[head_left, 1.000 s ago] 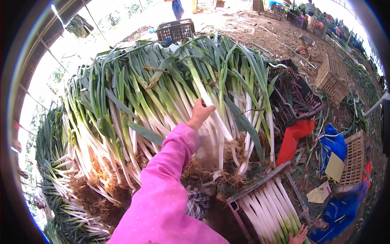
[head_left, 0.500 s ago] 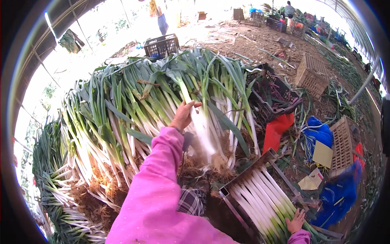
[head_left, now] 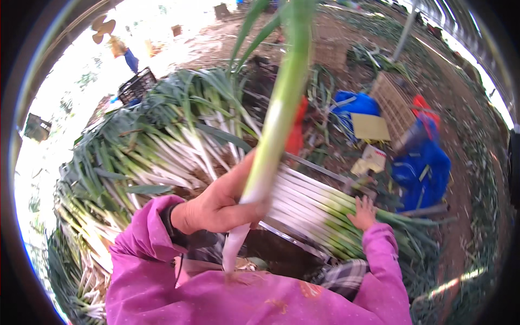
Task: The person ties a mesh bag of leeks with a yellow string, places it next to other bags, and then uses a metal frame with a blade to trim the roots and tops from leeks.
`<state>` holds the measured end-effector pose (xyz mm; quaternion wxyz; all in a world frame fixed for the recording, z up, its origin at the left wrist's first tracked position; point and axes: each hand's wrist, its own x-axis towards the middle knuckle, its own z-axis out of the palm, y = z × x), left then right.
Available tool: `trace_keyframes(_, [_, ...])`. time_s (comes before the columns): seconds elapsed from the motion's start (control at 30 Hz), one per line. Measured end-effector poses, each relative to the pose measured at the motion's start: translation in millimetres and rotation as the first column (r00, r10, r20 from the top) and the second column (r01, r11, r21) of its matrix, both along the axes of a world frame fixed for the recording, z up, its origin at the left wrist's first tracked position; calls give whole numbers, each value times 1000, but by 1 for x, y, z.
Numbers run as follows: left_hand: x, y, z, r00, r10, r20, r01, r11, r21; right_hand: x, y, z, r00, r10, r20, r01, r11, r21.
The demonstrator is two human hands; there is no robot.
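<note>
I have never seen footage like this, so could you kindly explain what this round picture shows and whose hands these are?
A camera worn on a person's head looks down at their own arms in pink sleeves; the fisheye lens bends the edges. The left hand grips one long leek, held upright close to the lens. The right hand rests on trimmed leeks laid in a metal rack. A big pile of leeks lies to the left. Beyond are crates and blue bags on bare soil.
</note>
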<state>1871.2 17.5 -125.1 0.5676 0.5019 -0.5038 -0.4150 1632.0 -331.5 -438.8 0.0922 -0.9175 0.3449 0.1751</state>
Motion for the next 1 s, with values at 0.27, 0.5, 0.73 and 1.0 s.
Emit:
trace_keyframes(0.27, [-55,-163,-166,389,-100,916,67,994,81,-25,0,-43,960,86,265,-12,963,-270])
trace_keyframes(0.5, [-33,-179,-315,607,-218,764,-130,921,366,-16,5,-30,985,28,171,15,969,-245])
trace_keyframes(0.73, [12,-158,-334,862,-290,416,33,850,525,-16,4,-24,993,-38,111,56,985,-160])
trace_keyframes(1.0, [93,-129,-276,770,621,148,-637,729,251,-10,9,-25,991,-55,123,73,986,-148])
